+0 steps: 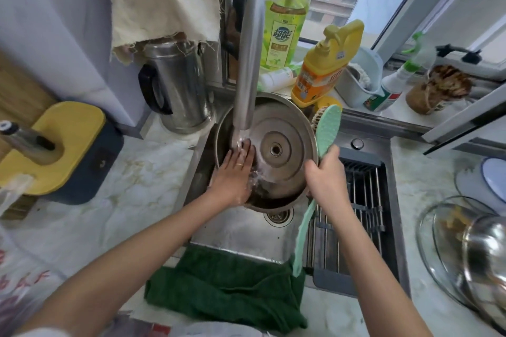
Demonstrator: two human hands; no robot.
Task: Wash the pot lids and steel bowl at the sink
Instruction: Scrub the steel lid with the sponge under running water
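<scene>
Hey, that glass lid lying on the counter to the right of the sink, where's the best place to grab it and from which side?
Probably by its rim. The glass lid lies on the counter with a steel lid resting over its right part, and no knob shows. Its left edge, nearest the sink, is bare, so come from the left and pinch the rim there, thumb on top and fingers beneath.

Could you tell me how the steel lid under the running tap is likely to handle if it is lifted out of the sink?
The steel lid is wet under the stream, so probably slippery. It looks rigid and wide, likely awkward one-handed. Tilted in the sink, held at its rim by the right hand, it may slide if released.
</scene>
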